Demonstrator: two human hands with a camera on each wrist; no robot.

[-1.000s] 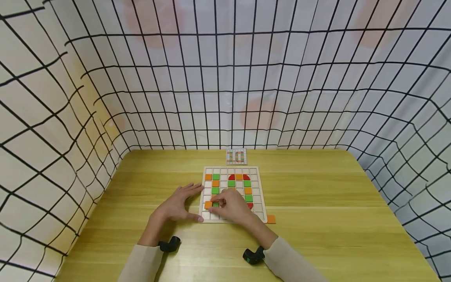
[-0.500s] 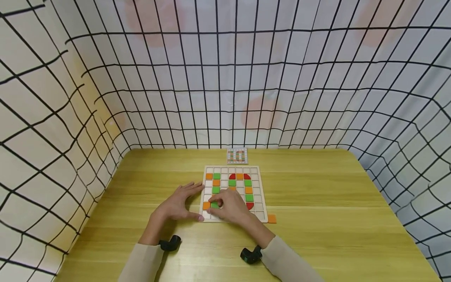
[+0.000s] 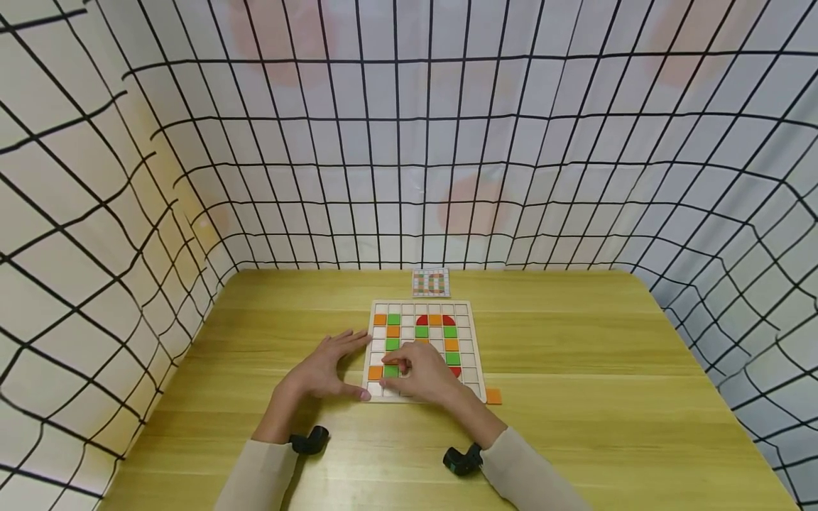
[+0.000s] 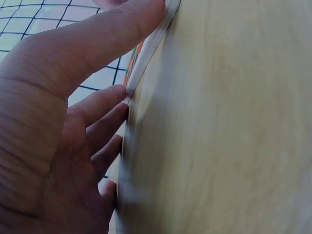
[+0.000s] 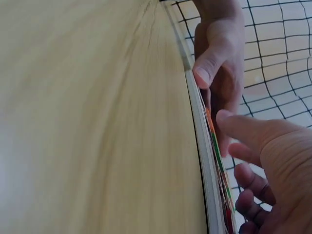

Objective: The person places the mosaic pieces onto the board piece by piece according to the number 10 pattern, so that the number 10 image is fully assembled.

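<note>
A pale square grid board (image 3: 475, 355) lies on the table, with several orange, green and red tiles set in its cells. My left hand (image 3: 322, 369) spreads along its left side, thumb and fingertips touching the edge; the left wrist view shows that board edge (image 4: 150, 57) too. Over the lower-left part of the board hovers my right hand (image 3: 424, 372), its thumb and forefinger apart. Near those fingertips are an orange tile (image 3: 375, 373) and a green tile (image 3: 390, 371). In the right wrist view nothing shows between the right thumb (image 5: 239, 126) and fingers. That hand hides several middle cells.
Beyond the board lies a small pattern card (image 3: 431, 282) with a coloured grid. One loose orange tile (image 3: 493, 397) rests by the board's lower right corner. Black wire mesh (image 3: 422, 163) stands behind and at both sides of the wooden table (image 3: 575, 397).
The orange tile near the right fingertips has shifted slightly left, into line with its cell. My right hand moved a little left, then back right. The left hand stays in place.
</note>
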